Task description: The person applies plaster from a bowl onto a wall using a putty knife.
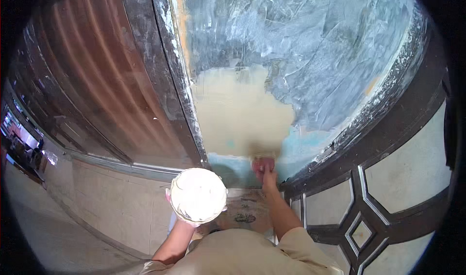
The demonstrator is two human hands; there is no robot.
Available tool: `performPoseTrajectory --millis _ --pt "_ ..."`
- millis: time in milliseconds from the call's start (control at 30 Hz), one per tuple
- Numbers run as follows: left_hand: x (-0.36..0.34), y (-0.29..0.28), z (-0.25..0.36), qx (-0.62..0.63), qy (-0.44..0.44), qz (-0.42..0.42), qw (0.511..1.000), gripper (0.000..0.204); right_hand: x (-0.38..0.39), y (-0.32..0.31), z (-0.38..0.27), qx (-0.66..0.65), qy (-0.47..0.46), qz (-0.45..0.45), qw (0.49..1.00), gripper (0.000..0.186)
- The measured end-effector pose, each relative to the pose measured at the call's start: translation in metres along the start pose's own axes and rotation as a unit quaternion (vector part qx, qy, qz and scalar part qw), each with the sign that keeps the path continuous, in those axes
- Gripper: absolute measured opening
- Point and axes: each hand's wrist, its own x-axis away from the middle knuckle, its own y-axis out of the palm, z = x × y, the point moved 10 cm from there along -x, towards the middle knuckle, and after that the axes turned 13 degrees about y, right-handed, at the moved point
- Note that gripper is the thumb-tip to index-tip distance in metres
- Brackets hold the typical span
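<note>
My left hand (191, 223) is wrapped under and around a round tub (199, 195) of white paint or paste, held in front of my body; the tub hides most of the fingers. Lower right of centre, my right hand (268, 178) grips a reddish-handled brush (263, 163). Its blurred head is against the low part of the wall (315, 47), at the bottom of a wet-looking beige patch (238, 112). Around that patch the wall is mottled grey-blue, with a pale turquoise strip (223, 166) below it.
On the left a brown curtain (102, 76) hangs beside a dark, paint-spotted frame (167, 71). To the right stands a dark panelled door or gate (361, 233) with pale panels. Tiled floor (121, 197) lies at the left, and a stained sheet or mat (242, 212) below the wall.
</note>
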Motion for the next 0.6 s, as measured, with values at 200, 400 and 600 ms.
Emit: performPoseTrajectory --millis 200,400,600 --pt "0.004 0.004 0.006 0.044 0.044 -0.038 0.997 0.112 0.065 0.005 -0.043 0.423 -0.202 0.056 0.882 0.026" --pt "-0.009 -0.003 -0.006 -0.017 0.025 -0.009 1.000 0.109 0.114 0.110 -0.197 0.705 -0.439 -0.005 0.557 0.020" --pt "-0.014 0.005 -0.013 -0.049 0.043 -0.013 0.998 0.107 0.256 0.161 -0.424 0.477 -0.640 0.121 0.590 0.015"
